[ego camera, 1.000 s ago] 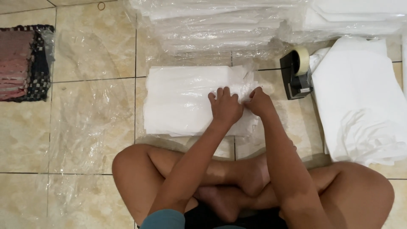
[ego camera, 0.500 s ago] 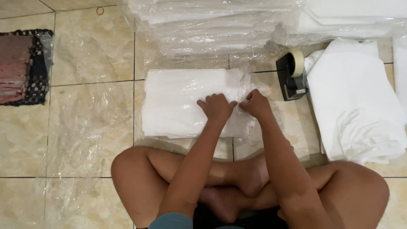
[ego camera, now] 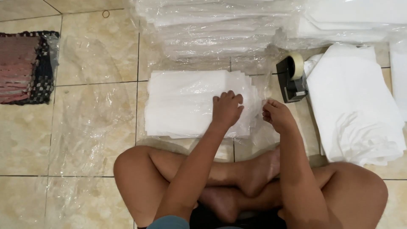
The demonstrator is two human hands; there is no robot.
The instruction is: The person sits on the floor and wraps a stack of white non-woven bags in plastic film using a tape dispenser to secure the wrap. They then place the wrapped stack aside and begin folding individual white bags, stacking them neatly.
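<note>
Two hands are being used: the left hand [ego camera: 227,111] is being pressed flat on the bagged white cloth [ego camera: 186,104]; at its three o'clock, the bag's clear flap [ego camera: 263,91] is being pinched by the right hand [ego camera: 276,115].

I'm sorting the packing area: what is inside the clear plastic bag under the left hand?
The clear plastic bag holds a flat stack of folded white cloth. The left hand presses on it, hiding the part beneath; how many pieces there are cannot be seen.

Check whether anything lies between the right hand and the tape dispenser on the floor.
Nothing visible does. The right hand pinches the clear bag's open edge beside the white folded stack; only bare tile and loose plastic lie between it and the tape dispenser. The left hand rests on the stack.
</note>
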